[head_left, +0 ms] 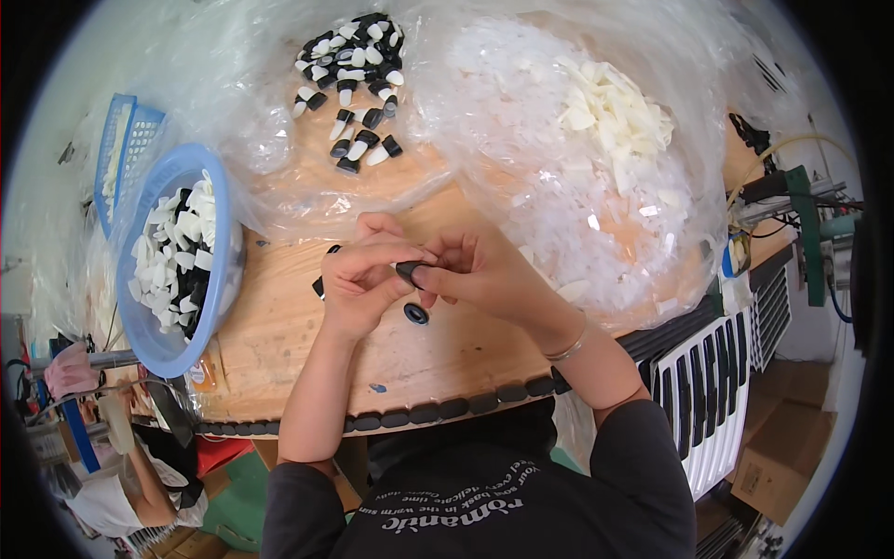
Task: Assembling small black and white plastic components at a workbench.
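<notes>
Over the middle of the wooden table, my left hand [365, 279] and my right hand [468, 267] meet at the fingertips. My right thumb and fingers pinch a small black cap [408, 271]. The left fingers close against the cap's far side, where a bit of white shows; they hide the rest of it. Just below on the tabletop [307, 368] lies a black oval cap [416, 314] with a hollow opening. Dark pieces [319, 287] sit partly hidden behind my left hand. Beyond, several black-capped white pieces [349, 70] are heaped and scattered.
At left stands a blue basin [223, 279] of white and black pieces, with a blue basket [140, 126] behind. Translucent flakes [521, 140] and cream pieces [619, 116] cover plastic sheeting on the right. Dark caps [447, 408] line the front edge. Another person [121, 494] is at lower left.
</notes>
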Tool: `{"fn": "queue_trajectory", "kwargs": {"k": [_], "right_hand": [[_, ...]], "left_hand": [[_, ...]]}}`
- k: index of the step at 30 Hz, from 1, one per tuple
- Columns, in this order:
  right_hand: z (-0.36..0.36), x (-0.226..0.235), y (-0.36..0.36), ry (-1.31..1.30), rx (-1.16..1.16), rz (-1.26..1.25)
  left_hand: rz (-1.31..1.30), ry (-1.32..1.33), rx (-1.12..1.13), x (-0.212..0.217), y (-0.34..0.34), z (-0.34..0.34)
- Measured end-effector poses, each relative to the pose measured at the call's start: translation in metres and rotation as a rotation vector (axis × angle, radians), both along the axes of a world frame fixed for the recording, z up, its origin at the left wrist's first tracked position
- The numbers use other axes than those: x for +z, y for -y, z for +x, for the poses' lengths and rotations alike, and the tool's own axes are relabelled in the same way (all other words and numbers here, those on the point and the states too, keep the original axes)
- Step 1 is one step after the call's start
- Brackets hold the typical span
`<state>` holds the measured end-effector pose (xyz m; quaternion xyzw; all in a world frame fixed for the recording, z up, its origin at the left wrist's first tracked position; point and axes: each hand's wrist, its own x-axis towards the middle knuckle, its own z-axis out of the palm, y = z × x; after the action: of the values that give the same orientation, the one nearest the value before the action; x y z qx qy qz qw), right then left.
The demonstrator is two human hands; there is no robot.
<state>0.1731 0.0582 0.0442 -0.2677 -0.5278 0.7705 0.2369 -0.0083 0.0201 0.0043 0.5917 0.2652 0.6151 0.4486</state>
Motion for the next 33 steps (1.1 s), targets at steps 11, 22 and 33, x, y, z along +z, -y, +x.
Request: {"fn": "queue_trajectory", "kwargs": {"k": [11,22,33], "right_hand": [[0.031,0.004,-0.063,0.31,-0.37,0.348],[0.061,-0.038,-0.114,0.977,-0.128,1.002],[0.037,-0.02,-0.066,0.562,-0.82,1.103]], "left_hand": [[-0.072,0.135,0.074,-0.001,0.003,-0.007],[-0.154,0.4,-0.054,0.002,0.002,-0.006],[-0.277,0.354,0.03,-0.003,0.005,0.004]]}}
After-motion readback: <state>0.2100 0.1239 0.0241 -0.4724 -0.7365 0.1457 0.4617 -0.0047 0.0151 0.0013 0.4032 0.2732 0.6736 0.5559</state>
